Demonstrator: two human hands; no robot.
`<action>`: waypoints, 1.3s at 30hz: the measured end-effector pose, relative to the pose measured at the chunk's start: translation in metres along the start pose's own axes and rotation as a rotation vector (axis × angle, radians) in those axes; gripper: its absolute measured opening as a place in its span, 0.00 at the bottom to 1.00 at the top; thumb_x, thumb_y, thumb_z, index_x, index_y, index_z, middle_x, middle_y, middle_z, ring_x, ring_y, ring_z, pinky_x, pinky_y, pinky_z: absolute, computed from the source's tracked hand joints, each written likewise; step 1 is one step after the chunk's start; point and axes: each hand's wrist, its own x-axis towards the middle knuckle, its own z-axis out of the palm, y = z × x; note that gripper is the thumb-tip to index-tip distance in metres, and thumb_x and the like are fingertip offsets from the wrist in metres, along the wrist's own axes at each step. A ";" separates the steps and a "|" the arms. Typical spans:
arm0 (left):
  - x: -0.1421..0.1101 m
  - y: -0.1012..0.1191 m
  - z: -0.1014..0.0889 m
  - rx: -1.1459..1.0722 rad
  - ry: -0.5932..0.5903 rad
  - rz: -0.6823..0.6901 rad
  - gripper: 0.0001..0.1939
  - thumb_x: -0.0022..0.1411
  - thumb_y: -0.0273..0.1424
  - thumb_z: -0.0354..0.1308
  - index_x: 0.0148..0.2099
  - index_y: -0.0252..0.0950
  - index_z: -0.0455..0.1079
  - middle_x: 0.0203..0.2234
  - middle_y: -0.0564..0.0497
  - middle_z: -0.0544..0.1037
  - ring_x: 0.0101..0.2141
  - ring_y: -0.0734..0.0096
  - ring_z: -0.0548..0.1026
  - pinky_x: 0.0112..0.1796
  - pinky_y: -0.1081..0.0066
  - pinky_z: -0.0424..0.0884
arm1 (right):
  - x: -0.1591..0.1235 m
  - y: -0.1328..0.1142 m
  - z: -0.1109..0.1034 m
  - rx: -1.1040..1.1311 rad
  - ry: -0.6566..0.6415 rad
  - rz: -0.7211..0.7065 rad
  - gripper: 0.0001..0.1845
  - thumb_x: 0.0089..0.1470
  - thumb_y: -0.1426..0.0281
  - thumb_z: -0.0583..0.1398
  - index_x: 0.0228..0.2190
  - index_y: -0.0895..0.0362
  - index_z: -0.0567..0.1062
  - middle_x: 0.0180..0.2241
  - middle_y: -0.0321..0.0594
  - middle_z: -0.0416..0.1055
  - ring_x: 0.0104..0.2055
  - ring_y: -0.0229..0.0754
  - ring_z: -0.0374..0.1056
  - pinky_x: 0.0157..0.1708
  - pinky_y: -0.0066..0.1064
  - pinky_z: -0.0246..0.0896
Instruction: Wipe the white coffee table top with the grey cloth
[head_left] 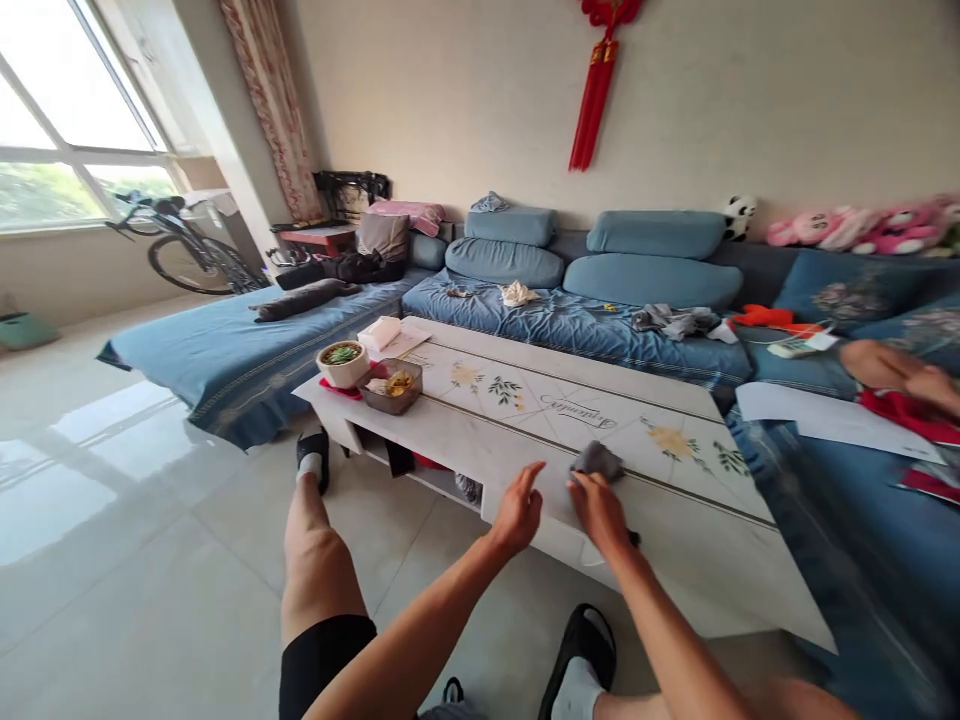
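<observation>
A small crumpled grey cloth (600,459) lies on the near part of the white coffee table (480,436), its exact kind not clear. My right hand (598,510) reaches its near edge, the fingers bent in and pinched on it; the fingertips are partly hidden. To the left, my left hand (517,510) hovers by the table's front edge. Its fingers are stretched out with the thumb apart, and nothing is in them. A small dark thing (634,538) shows beside my right wrist, too little of it visible to name.
At the table's left end stand a potted succulent (343,362), a brown translucent bowl (391,386) and a tissue pack (379,332). Behind runs a blue sofa (652,283) with scattered clothes (677,320). Another person's legs (904,375) rest at the right. A bicycle (199,245) leans near the window.
</observation>
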 end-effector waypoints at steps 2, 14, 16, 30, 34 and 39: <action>0.009 0.003 -0.007 -0.032 0.043 -0.006 0.30 0.75 0.27 0.41 0.76 0.36 0.55 0.72 0.39 0.66 0.72 0.60 0.63 0.72 0.47 0.61 | 0.001 -0.023 0.007 0.025 -0.057 -0.033 0.24 0.72 0.63 0.51 0.59 0.57 0.77 0.55 0.53 0.76 0.50 0.48 0.77 0.51 0.35 0.68; 0.056 0.023 0.069 0.217 -0.260 -0.027 0.58 0.55 0.53 0.74 0.78 0.35 0.57 0.79 0.32 0.42 0.76 0.28 0.46 0.72 0.32 0.52 | 0.002 0.126 -0.063 -0.035 -0.173 0.099 0.29 0.68 0.70 0.49 0.64 0.61 0.75 0.65 0.55 0.73 0.67 0.53 0.71 0.67 0.46 0.65; 0.057 0.029 0.085 0.193 -0.283 0.060 0.51 0.58 0.45 0.73 0.76 0.32 0.60 0.79 0.32 0.44 0.76 0.32 0.50 0.72 0.38 0.57 | 0.000 0.132 -0.051 -0.146 -0.197 0.088 0.28 0.68 0.72 0.49 0.61 0.62 0.78 0.64 0.57 0.75 0.64 0.54 0.74 0.64 0.44 0.69; 0.005 -0.051 -0.060 0.414 0.006 0.027 0.29 0.66 0.15 0.47 0.62 0.37 0.75 0.60 0.44 0.77 0.61 0.62 0.74 0.64 0.58 0.76 | -0.021 0.146 -0.001 -0.369 -0.258 0.029 0.30 0.59 0.78 0.54 0.60 0.65 0.79 0.68 0.65 0.67 0.69 0.59 0.69 0.57 0.44 0.77; 0.001 -0.049 -0.062 0.520 0.187 -0.157 0.25 0.70 0.19 0.46 0.61 0.36 0.77 0.58 0.41 0.76 0.57 0.58 0.76 0.60 0.55 0.79 | -0.019 0.142 0.002 -0.329 -0.256 0.024 0.32 0.53 0.79 0.58 0.59 0.65 0.80 0.66 0.69 0.69 0.66 0.63 0.71 0.57 0.49 0.77; -0.009 0.017 0.048 0.391 -0.060 0.003 0.28 0.71 0.18 0.45 0.64 0.38 0.75 0.59 0.40 0.77 0.59 0.56 0.74 0.60 0.55 0.78 | -0.008 0.132 -0.008 -0.296 -0.292 0.058 0.28 0.52 0.79 0.58 0.53 0.67 0.83 0.62 0.74 0.72 0.61 0.66 0.76 0.55 0.51 0.77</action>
